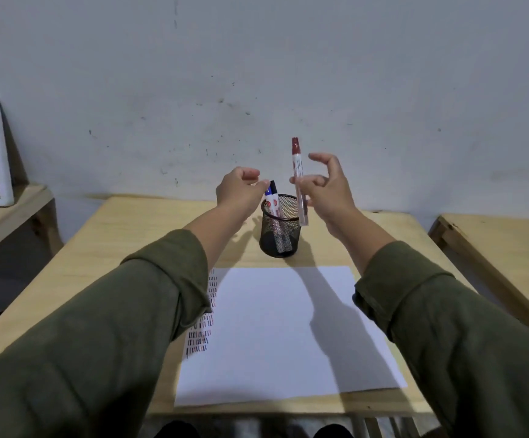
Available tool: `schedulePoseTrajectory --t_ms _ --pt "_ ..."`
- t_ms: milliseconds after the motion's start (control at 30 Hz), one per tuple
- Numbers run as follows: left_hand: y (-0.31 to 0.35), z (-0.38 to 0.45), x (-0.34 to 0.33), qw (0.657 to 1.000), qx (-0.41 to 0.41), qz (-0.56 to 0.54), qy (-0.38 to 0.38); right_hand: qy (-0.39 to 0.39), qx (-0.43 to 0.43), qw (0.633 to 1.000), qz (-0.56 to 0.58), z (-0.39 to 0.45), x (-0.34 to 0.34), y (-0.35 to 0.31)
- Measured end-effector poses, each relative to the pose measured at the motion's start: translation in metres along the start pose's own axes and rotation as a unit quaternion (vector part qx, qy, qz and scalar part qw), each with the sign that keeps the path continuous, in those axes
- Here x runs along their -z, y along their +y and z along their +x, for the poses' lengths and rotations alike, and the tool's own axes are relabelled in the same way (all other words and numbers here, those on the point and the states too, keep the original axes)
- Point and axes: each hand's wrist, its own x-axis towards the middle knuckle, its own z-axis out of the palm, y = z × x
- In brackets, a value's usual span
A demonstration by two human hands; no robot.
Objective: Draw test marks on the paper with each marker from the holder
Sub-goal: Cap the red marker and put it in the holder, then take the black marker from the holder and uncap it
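A: Hands first, quick. What did you log?

B: Right hand [326, 188] was raised above the table, thumb and bent fingers pinched on a red marker [298, 181]. I saw the marker upright, red cap on top, barrel hanging down just right of the mesh holder [279, 227]. Index finger was lifted off it.

A: Left?

B: Left hand [238, 189] hovered at the holder's left rim, fingers curled, thumb tip right by the cap of a blue marker [272, 197]. Touching or not, I couldn't tell. I marked that hand as loosely curled, nothing gripped.

A: Where was the blue marker?

B: Standing in the black mesh holder, leaning left, cap up. A second barrel seemed to stand beside it; colour unclear.

A: Paper?

B: White paper [288, 330] lay flat on the wooden table [124, 235], nearer me than the holder. Short dark and red test marks [204, 330] ran down its left edge, partly hidden by the left green sleeve [114, 327]. Rest of the sheet was blank, with arm shadows.
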Motion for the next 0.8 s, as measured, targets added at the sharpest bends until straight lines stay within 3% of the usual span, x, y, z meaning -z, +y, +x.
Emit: schedulePoseTrajectory --t_ms 233,533,800 --pt "-0.006 0.027 -0.014 0.991 -0.051 0.114 -0.045 -0.030 0.127 0.973 -0.191 0.033 -0.007 0.001" --pt "-0.017 0.039 -0.031 0.980 -0.074 0.177 -0.053 -0.082 0.115 0.939 -0.312 0.040 -0.016 0.032" --pt "-0.020 0.040 -0.035 0.988 -0.060 0.135 -0.044 -0.075 0.101 0.928 -0.350 0.039 -0.013 0.049"
